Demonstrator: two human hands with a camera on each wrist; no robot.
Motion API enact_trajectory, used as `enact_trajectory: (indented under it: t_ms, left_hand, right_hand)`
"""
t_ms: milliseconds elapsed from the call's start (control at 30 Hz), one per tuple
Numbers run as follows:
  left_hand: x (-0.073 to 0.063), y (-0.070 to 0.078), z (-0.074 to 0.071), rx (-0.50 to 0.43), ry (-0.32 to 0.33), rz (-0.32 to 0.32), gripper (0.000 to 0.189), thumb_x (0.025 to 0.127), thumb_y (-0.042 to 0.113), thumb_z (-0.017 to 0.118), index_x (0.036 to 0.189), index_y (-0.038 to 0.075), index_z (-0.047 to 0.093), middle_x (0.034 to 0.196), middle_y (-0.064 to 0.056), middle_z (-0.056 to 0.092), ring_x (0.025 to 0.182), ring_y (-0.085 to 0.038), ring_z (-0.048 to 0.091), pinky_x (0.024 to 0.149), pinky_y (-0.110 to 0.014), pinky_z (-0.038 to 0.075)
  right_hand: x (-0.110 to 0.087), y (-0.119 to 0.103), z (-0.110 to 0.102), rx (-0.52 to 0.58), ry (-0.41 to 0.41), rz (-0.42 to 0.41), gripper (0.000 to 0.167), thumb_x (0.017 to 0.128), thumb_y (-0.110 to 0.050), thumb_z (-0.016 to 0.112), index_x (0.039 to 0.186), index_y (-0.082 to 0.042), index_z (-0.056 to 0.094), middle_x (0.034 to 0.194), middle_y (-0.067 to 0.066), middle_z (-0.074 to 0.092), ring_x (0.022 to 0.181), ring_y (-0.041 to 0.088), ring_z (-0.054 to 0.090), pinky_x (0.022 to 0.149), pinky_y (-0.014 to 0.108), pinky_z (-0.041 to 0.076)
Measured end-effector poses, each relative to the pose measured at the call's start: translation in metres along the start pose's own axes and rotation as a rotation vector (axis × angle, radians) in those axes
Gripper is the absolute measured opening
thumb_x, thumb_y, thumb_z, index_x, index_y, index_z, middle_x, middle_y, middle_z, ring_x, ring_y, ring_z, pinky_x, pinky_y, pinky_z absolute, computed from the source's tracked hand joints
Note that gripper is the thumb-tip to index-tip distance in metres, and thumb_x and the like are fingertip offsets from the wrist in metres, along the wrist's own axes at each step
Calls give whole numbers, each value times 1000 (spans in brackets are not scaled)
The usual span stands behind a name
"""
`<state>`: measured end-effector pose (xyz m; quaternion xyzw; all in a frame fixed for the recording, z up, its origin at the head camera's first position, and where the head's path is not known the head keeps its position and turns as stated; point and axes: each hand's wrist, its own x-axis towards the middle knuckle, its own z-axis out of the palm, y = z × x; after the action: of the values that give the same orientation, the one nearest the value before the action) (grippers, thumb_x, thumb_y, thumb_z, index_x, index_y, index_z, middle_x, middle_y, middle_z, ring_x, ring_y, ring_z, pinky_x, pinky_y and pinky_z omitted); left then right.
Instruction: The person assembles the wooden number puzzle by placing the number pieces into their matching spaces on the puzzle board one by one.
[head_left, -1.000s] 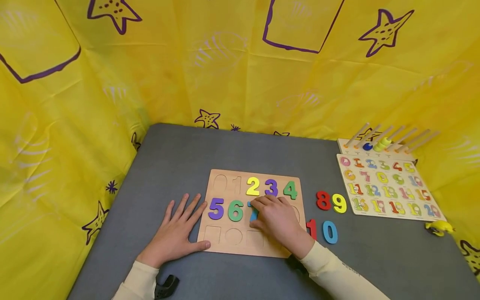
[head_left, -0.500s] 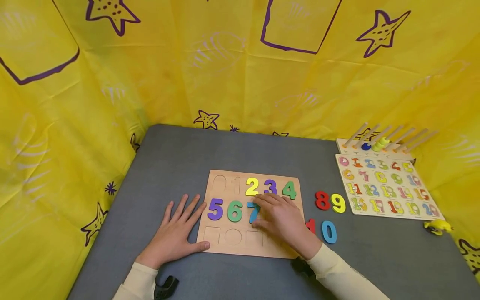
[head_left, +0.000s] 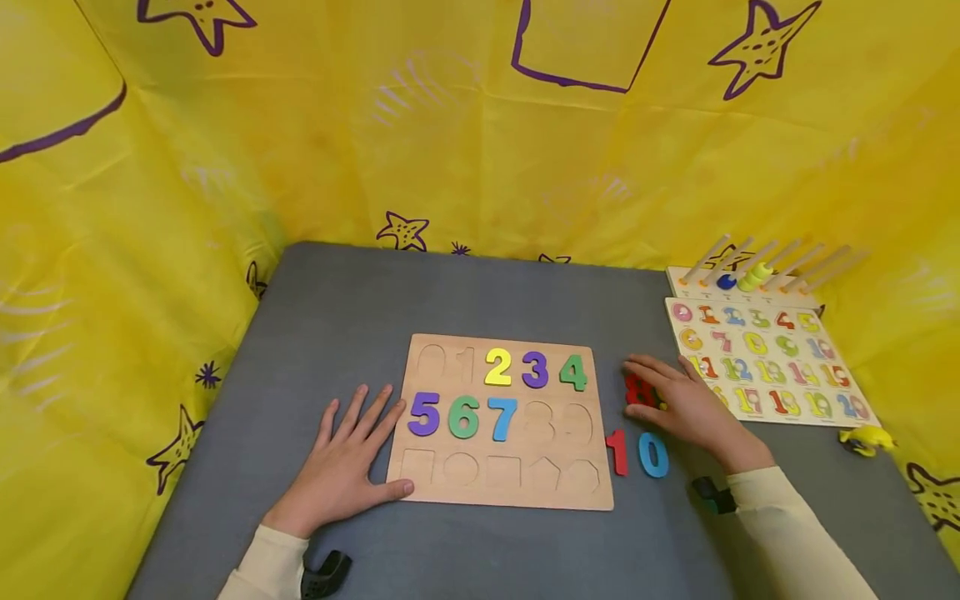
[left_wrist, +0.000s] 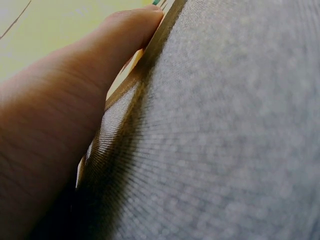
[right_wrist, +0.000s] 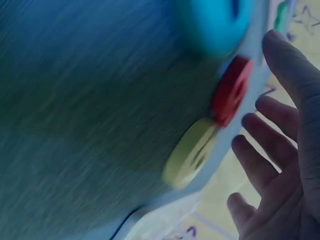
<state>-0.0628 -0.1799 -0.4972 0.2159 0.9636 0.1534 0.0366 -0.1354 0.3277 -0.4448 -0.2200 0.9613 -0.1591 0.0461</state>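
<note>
On the grey table lies a pale wooden board with multicoloured numerals. Just behind it stands a pale wooden peg rack with a dark blue ring and yellow-green rings. By the board's front right corner sits a small yellow toy (its kind is hard to tell). Yellow cloth with purple-outlined starfish hangs beyond the board.

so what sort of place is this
Probably a children's play or learning corner: a yellow cloth backdrop with purple-outlined stars, a flat grey table and a tan rectangular wooden number-puzzle board.
</note>
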Motion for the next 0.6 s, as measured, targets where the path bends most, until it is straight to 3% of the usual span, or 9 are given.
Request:
enact_trajectory:
  t_ms: [133,367,500,600]
  left_hand:
    - [1,0,0,0,1,4,113,78,88,53,164,22,21,170,-5,8,154,-36,-3,116,-63,-5]
    - [1,0,-1,1,-4,-5,114,78,89,52,164,22,20,170,-5,7,154,-35,-3,116,-63,-4]
    - [1,0,-1,-3,-13,-11,114,78,88,53,164,22,20,170,-5,7,154,-36,-3,116,-64,-4]
    - [1,0,-2,-3,-16,-12,114,78,88,53,164,22,20,170,-5,7,154,-36,-3,116,-64,-4]
  right_hand:
    - [-5,10,-2,-61,-29,37,68,89,-39,79,144,-5,57,145,17,53,130,37,52,116,67,10]
    - [-3,11,1,-118,2,35,63,88,-37,81,139,-5,62,135,18,61,125,37,56,117,64,12]
    - [1,0,0,-124,69,-11,60,85,-35,84,133,-5,66,128,17,65,118,35,60,117,63,16]
    - [5,-19,0,-119,149,-108,59,80,-35,87,128,-6,69,122,13,68,112,31,63,116,60,21]
